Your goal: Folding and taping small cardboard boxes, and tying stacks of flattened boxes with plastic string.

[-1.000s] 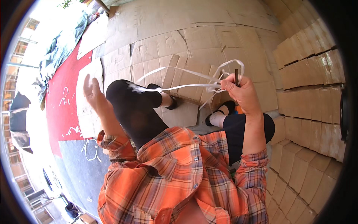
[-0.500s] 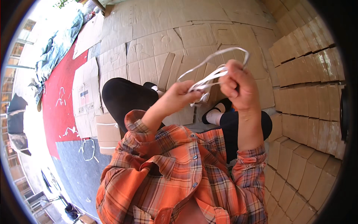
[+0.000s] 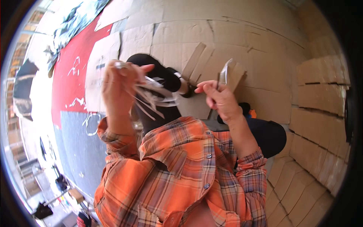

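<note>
Raised over my left knee, my left hand (image 3: 119, 85) is closed on a bunch of white cords (image 3: 153, 100). Their loose strands hang and fan out to the right, partly smeared by motion. My right hand (image 3: 223, 101) is held apart over the gap between my legs, its fingers bent together. A thin dark sliver shows at its fingertips, too small to name. Just above that hand a shiny white strip (image 3: 226, 71) stands up; whether the fingers hold it is unclear.
Flattened cardboard (image 3: 181, 34) covers the floor. Folded cardboard pieces (image 3: 194, 62) lie ahead of my feet. Stacked brown cartons (image 3: 321, 94) rise on the right. To the left are a red mat (image 3: 72, 75) and a grey mat (image 3: 81, 151) with a white cord loop (image 3: 90, 124).
My hands have parted. The left hand swung left and up with the white cords, and the right hand came slightly lower and left. The view has shifted a little.
</note>
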Demonstrator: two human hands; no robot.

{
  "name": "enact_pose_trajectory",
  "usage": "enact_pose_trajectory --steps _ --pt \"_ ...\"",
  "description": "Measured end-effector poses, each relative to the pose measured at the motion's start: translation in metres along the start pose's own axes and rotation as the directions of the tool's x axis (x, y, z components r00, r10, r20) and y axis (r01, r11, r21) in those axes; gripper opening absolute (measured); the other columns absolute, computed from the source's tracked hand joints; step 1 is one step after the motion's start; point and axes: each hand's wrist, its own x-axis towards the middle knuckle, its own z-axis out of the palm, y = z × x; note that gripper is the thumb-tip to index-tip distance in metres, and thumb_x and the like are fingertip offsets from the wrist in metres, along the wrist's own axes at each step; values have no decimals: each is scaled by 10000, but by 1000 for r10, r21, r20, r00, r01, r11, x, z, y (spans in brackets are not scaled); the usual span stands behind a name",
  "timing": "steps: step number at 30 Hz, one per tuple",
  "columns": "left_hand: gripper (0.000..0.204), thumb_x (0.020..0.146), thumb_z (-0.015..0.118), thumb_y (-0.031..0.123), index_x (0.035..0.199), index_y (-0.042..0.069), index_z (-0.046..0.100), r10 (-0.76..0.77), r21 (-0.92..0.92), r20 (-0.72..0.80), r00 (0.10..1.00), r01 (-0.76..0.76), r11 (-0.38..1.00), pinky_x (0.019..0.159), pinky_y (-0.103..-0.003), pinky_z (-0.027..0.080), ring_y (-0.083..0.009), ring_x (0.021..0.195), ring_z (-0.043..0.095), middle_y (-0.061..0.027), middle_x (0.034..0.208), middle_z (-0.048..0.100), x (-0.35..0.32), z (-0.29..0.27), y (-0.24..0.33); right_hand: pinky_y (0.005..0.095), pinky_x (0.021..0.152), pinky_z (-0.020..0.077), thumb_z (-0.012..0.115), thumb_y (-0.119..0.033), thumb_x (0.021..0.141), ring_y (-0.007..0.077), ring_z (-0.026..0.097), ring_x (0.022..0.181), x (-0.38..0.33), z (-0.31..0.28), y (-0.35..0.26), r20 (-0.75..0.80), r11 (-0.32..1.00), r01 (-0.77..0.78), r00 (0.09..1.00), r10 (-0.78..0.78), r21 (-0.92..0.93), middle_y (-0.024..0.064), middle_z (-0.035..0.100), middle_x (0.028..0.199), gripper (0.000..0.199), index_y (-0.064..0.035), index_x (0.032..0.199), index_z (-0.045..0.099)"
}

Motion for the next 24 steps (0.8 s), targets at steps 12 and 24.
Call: enact_pose_trajectory --steps 12,24 --pt "315 953 435 330 865 52 554 -622 299 -706 338 939 171 369 -262 426 -108 430 457 0 564 445 -157 -119 31 140 387 263 586 -198 890 4 415 467 -11 -51 -10 -200 971 14 978 -63 -237 14 610 761 165 -44 936 624" --pt "493 795 567 332 1221 97 488 -459 749 -662 593 500 -435 823 -472 470 -439 975 558 -247 1121 558 -455 -336 -221 133 397 265 575 -173 892 -2 427 494 -15 -61 -7 -221 949 -70 975 0 -308 4 592 769 157 -58 997 601"
